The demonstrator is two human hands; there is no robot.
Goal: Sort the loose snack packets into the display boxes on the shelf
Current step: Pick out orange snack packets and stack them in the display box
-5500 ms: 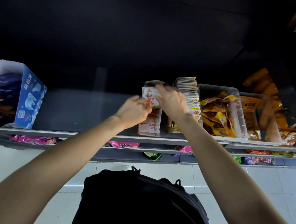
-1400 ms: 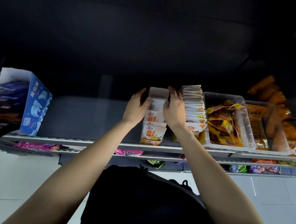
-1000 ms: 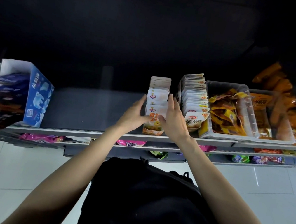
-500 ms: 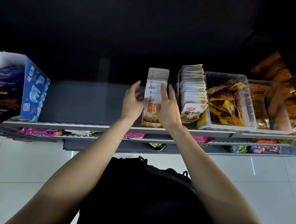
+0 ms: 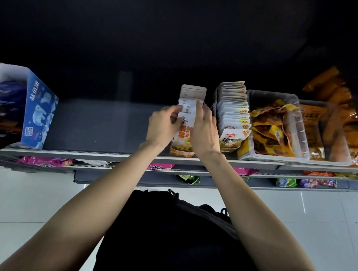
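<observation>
A narrow row of white and orange snack packets [image 5: 184,136] stands upright on the grey shelf [image 5: 95,122], one behind another. My left hand [image 5: 163,125] is at the row's left side with its fingers curled onto the front packets. My right hand [image 5: 202,129] is at the right side, its fingertips on the packet tops. Both hands pinch the front packets between them. Just to the right stands a second row of white packets [image 5: 232,115] in a display box.
Clear plastic bins [image 5: 300,135] of yellow and orange packets fill the shelf's right end. A blue carton [image 5: 36,110] with dark packets stands at the left. Pink and green packets [image 5: 47,160] lie on the lower shelf. White floor tiles lie below.
Both hands slid from the back of the packet row toward its front, then back a little. My left fingers have curled in onto the packets.
</observation>
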